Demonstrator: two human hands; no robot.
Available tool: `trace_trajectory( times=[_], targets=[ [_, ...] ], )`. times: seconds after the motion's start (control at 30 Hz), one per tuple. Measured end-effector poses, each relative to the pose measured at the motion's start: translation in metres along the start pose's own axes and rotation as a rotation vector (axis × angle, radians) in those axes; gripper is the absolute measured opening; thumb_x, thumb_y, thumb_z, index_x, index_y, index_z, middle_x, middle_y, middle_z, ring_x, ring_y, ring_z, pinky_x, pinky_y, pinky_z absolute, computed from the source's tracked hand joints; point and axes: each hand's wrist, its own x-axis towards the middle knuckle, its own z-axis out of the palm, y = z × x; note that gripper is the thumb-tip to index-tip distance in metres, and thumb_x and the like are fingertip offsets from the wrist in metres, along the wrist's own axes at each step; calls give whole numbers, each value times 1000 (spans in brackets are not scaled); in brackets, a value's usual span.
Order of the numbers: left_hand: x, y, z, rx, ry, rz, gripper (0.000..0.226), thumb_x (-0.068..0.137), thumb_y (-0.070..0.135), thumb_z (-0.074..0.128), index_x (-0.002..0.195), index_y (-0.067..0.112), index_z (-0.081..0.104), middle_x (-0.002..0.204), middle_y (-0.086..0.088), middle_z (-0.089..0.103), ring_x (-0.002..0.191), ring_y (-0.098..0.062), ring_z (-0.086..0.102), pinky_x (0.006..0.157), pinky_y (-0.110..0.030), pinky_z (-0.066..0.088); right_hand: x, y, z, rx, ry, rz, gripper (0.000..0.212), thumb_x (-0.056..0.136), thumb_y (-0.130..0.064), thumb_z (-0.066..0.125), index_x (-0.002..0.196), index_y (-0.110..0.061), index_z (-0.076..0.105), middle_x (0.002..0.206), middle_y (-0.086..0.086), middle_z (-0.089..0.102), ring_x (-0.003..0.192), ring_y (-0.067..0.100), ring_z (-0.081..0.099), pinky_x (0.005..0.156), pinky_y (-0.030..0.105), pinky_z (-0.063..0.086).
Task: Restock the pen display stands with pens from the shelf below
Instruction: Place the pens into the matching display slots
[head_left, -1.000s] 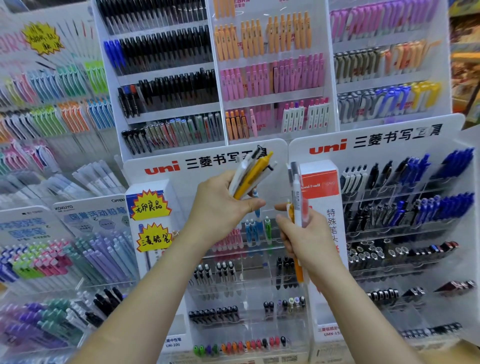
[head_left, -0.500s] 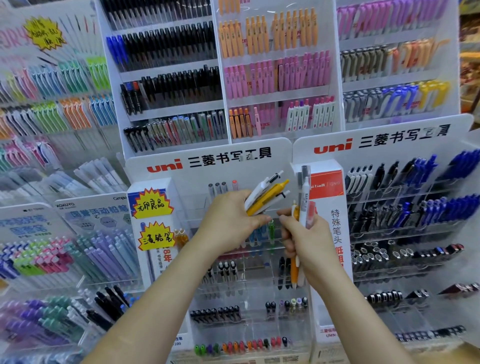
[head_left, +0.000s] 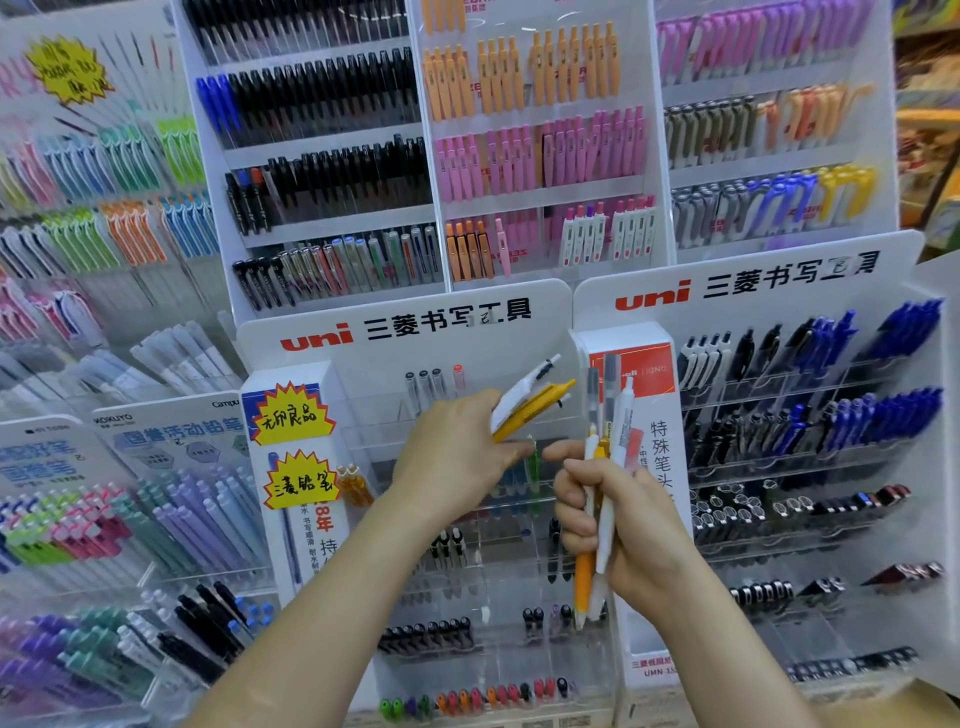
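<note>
While both hover before the uni stand (head_left: 395, 358), left hand (head_left: 452, 462) grips slanted pens (head_left: 532, 404) – white, yellow – and right hand (head_left: 639, 530) fists round upright pens (head_left: 619, 441), thumbs near.

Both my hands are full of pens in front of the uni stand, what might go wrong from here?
The left hand holds its white and yellow pens fanned out near one end; one could slip and fall. The right hand grips a mixed bundle, so a pen may land in the wrong slot of the clear stand.
</note>
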Motion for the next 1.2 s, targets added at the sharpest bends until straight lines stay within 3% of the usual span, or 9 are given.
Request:
trace_trajectory(
  times=[0.13,0.23,0.33,0.5,0.6,0.67,0.77,0.9,1.2],
  targets=[
    [-15,17,-15,-500,145,-96,19,76,31,79,76,22,62,67,4,65,59,-11,60,59,-29,52,-6,2,2,20,-102,26,9,79,-8,59,86,-8,65,60,4,38,41,10,32,37,18,27],
    [-26,30,-18,-663,80,-108,21,72,25,82,77,24,62,67,8,66,63,-5,63,60,-21,53,-9,4,5,1,-145,36,8,76,-5,59,81,-11,60,61,4,37,42,11,31,37,19,26],
    [-33,33,-14,-677,27,-118,24,71,23,84,76,28,61,72,7,69,68,-10,68,64,-31,58,-11,6,9,-86,-157,31,6,73,-6,53,75,-11,56,61,4,36,43,12,29,39,20,22],
    [-36,25,-12,-728,17,-204,27,68,16,86,76,24,61,74,0,71,72,-20,71,70,-46,60,-13,9,14,-236,-155,13,28,72,-6,53,100,-9,52,60,5,32,45,13,30,42,23,23],
    [-38,21,-14,-831,0,-268,27,68,9,85,77,16,61,76,-9,70,73,-26,71,72,-51,59,-13,11,15,-271,-189,10,28,74,-6,53,98,8,49,59,3,34,45,13,32,42,24,25],
    [-39,18,-16,-878,-11,-293,26,69,8,85,78,13,61,76,-14,67,70,-27,68,73,-53,59,-14,11,18,-296,-190,-4,17,78,-5,55,94,2,59,61,5,35,46,14,32,43,24,26],
    [-41,16,-19,-946,12,-321,27,72,9,82,87,7,61,72,-13,64,59,-24,62,63,-44,56,-17,8,22,-316,-184,-18,24,94,-5,56,73,-14,63,64,10,44,47,16,40,44,25,31],
    [-41,9,-30,-1088,146,-344,23,75,6,78,82,10,57,49,2,52,38,-12,38,42,-22,35,-20,9,22,-243,-235,37,35,92,-31,55,100,2,63,68,12,56,45,18,48,42,24,40],
    [-57,-12,-55,-1012,181,-331,28,70,12,80,86,6,58,46,7,53,37,-9,36,38,-19,29,-15,25,40,-388,-166,-95,28,89,-34,59,69,-17,68,71,17,56,49,16,44,45,23,36]
  ],
)
